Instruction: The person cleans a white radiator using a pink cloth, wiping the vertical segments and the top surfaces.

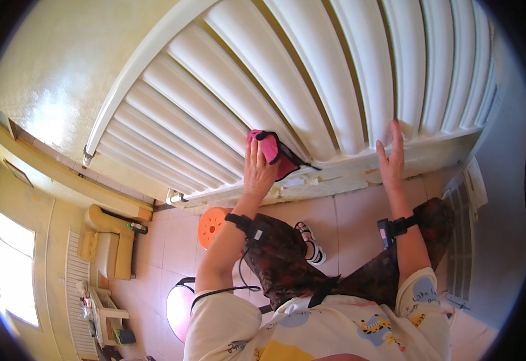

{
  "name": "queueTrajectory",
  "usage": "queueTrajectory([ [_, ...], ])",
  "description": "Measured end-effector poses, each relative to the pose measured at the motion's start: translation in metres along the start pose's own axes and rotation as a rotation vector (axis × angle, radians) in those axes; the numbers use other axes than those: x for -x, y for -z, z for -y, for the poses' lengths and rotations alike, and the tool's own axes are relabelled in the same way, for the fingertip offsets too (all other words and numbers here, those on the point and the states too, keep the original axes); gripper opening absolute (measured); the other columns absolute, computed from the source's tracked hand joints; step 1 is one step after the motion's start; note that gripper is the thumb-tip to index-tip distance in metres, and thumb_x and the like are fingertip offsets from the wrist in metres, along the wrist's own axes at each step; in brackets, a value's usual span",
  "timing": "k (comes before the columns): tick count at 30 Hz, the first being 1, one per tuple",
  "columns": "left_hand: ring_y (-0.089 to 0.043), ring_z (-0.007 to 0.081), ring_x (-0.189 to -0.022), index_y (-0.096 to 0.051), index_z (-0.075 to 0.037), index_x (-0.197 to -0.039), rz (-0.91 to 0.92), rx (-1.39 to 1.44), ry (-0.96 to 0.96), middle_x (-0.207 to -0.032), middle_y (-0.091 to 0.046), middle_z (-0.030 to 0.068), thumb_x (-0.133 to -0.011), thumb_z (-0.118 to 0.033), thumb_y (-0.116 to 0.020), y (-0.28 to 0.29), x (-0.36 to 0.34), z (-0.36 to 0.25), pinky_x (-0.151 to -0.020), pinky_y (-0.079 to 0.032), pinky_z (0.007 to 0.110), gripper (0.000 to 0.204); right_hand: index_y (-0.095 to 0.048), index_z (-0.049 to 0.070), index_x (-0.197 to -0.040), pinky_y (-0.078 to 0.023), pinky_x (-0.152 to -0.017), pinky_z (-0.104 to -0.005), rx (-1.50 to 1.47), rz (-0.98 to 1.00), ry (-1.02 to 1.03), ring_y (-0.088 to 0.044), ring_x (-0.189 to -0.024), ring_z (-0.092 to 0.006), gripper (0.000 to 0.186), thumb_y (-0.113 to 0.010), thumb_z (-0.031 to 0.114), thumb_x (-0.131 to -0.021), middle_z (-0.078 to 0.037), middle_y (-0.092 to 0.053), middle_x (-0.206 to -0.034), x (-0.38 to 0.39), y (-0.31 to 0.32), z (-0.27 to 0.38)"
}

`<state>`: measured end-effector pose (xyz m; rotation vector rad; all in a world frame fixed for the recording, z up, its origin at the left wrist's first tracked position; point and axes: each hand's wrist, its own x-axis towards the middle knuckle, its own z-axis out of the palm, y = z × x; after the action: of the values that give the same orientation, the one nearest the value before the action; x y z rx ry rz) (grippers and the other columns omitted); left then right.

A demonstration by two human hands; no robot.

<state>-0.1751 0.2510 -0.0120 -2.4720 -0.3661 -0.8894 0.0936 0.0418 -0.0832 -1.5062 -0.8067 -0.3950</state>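
My left hand [259, 171] presses a pink cloth with black edging [269, 148] against the lower part of a white column radiator [311, 78]. Its fingers lie over the cloth, and one dark corner hangs down to the right. Farther right, my right hand [392, 161] is at the radiator's bottom rail, thumb and fingers apart, with nothing in it. The fingertips reach up to the columns there; whether they all touch is unclear. Each wrist wears a black strap with a small device.
An orange round stool [213, 227] stands left of my knees, near a pinkish round object [180, 310]. Peeling wall [335, 180] shows below the radiator. At the right is a grey panel [504, 198]. A tan sofa [108, 240] and a small table [108, 313] are off to the left.
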Motion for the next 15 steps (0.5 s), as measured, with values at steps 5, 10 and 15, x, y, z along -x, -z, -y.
queueTrajectory([
  [5, -0.029, 0.0319, -0.13, -0.065, -0.008, -0.098, -0.029, -0.252, -0.125, -0.134, -0.038, 0.0109, -0.071, -0.033, -0.073, 0.049, -0.071, 0.029, -0.105, -0.027, 0.054, 0.038, -0.038, 0.003, -0.135, -0.03, -0.105, -0.0379, 0.018, 0.017, 0.001, -0.038, -0.128, -0.0302, 0.054, -0.056, 0.007, -0.084, -0.016, -0.041, -0.137, 0.004, 0.006, -0.01],
  [10, -0.035, 0.0466, -0.121, -0.047, 0.007, -0.12, -0.473, -0.162, 0.237, -0.13, -0.035, 0.0312, -0.084, -0.034, -0.061, 0.125, -0.183, 0.05, -0.101, -0.03, 0.05, 0.057, -0.039, 0.003, -0.134, -0.031, -0.104, -0.0371, -0.036, -0.01, -0.048, -0.04, -0.126, -0.0295, 0.053, -0.056, 0.007, -0.084, -0.015, -0.043, -0.135, 0.004, 0.003, -0.005],
  [15, -0.034, 0.0464, -0.124, -0.051, 0.007, -0.114, -0.499, -0.151, 0.103, -0.131, -0.034, 0.0291, -0.082, -0.02, -0.064, 0.076, -0.141, 0.035, -0.102, -0.03, 0.05, 0.044, -0.04, 0.003, -0.133, -0.031, -0.104, -0.0366, -0.052, -0.039, -0.095, -0.041, -0.125, -0.029, 0.052, -0.057, 0.007, -0.084, -0.014, -0.044, -0.134, 0.004, 0.0, 0.002],
])
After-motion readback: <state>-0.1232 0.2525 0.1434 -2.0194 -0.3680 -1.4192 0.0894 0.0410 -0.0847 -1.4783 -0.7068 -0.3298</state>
